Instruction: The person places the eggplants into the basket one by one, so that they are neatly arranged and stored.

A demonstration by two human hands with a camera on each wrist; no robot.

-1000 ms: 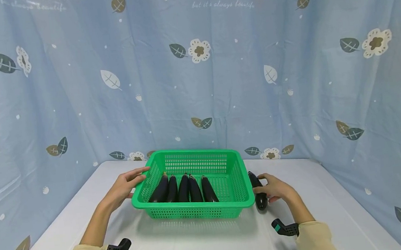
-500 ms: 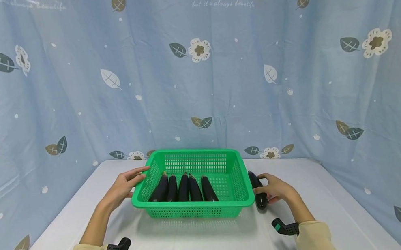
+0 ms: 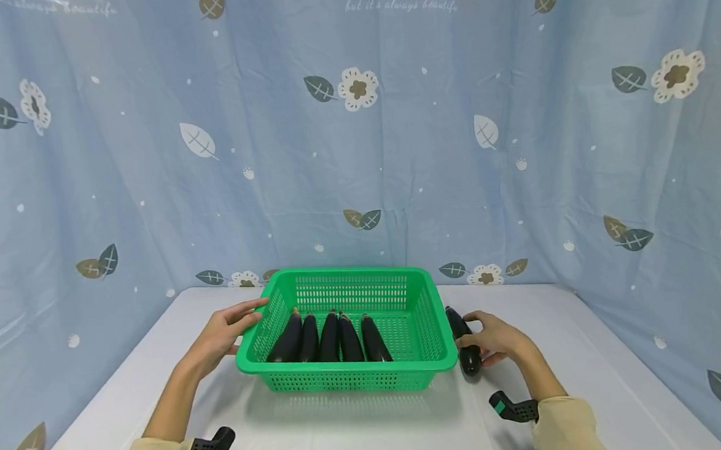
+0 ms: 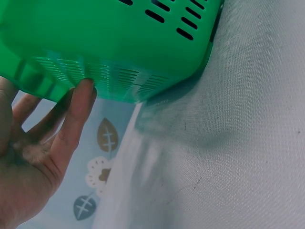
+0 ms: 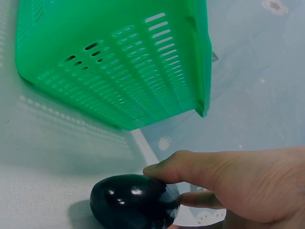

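Note:
A green plastic basket (image 3: 350,381) with slotted walls stands mid-table, holding several dark eggplants (image 3: 329,338) side by side in its left and middle part. At its left rim my left hand (image 3: 219,339) holds on, fingers at the top edge and thumb lower down; in the left wrist view a fingertip meets the outer wall under the rim. Beyond the right wall, one glossy eggplant (image 5: 131,200) lies on the table lengthwise. My right hand (image 3: 494,337) grips it from the right, thumb on its near side in the right wrist view; the fingers behind it are partly hidden.
The white-covered table (image 3: 358,449) runs back to a blue curtain (image 3: 289,174) printed with leaves and flowers. Black wrist devices (image 3: 212,446) are strapped to both forearms. The basket's right wall rises close beside the single eggplant.

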